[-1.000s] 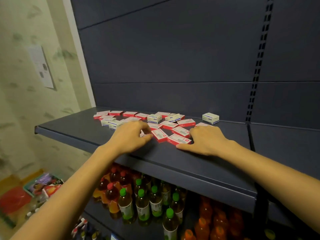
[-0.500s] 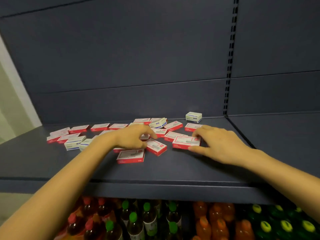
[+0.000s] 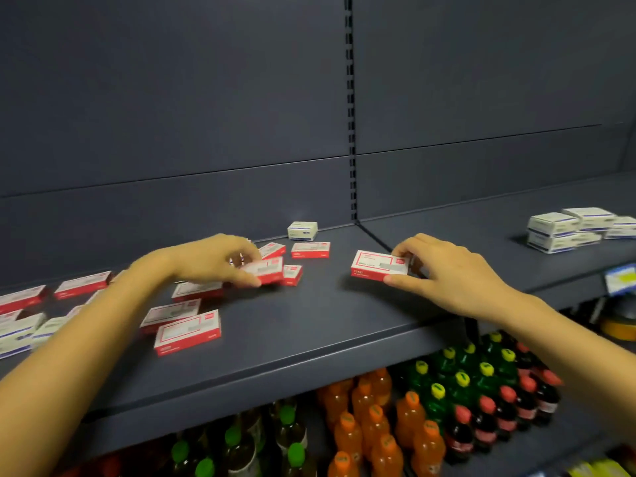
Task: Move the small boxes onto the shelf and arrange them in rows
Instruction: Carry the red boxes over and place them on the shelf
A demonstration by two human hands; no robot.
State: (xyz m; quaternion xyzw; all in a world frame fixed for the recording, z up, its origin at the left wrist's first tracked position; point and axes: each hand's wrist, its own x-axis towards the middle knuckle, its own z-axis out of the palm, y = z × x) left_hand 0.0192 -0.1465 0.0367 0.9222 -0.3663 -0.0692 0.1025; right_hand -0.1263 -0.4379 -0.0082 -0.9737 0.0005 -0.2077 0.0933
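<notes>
Boxes point(image 3: 187, 332), red-white, lie scattered on shelf point(image 3: 309, 339) left of and nearer than left hand point(image 3: 206, 259); left hand pinches blurred red box point(image 3: 266, 270); right hand point(image 3: 451, 273) grips second red box point(image 3: 378, 266) by its right end; white stack point(image 3: 564, 232) farther right.

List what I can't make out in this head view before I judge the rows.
Head view:
- The left hand pinches a blurred red box; motion smears its print, and hand and forearm hide boxes behind.
- Blue-striped boxes at far left are cut by the frame edge.
- The white stack runs off the right edge; count unknown.
- Label text on the rightmost red box, in the right hand, is too small to read.
</notes>
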